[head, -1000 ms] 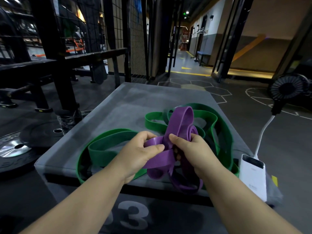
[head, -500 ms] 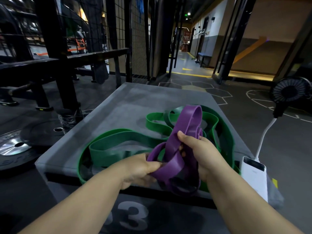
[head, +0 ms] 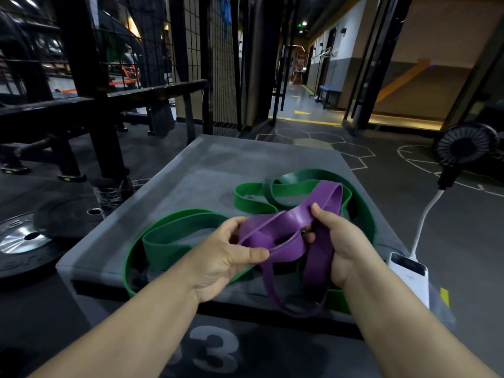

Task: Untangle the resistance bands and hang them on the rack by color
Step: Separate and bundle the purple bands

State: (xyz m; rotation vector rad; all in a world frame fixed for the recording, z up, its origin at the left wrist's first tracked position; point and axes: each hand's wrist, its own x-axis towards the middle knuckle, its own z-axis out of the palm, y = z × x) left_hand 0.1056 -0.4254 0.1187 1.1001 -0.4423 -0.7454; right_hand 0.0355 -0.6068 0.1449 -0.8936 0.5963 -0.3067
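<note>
Two bare forearms fill the lower left and lower right of the frame, uncovered up to the left hand (head: 221, 257) and right hand (head: 345, 246) near centre; faint creases cross the left wrist

Far end of box (head: 231, 159) open (green bands (head: 174, 233) nearer).

Both forearms reach forward; left hand (head: 218, 255) and right hand (head: 341, 244) each pinch the purple band (head: 286, 230), thumbs uppermost

- Grey padded box (head: 218, 165), numbered on its front.
- White power bank (head: 409, 276) on its right edge, cabled to a small black fan (head: 463, 150).
- Weight plate (head: 21, 241) on the floor (head: 409, 214), left.
</note>
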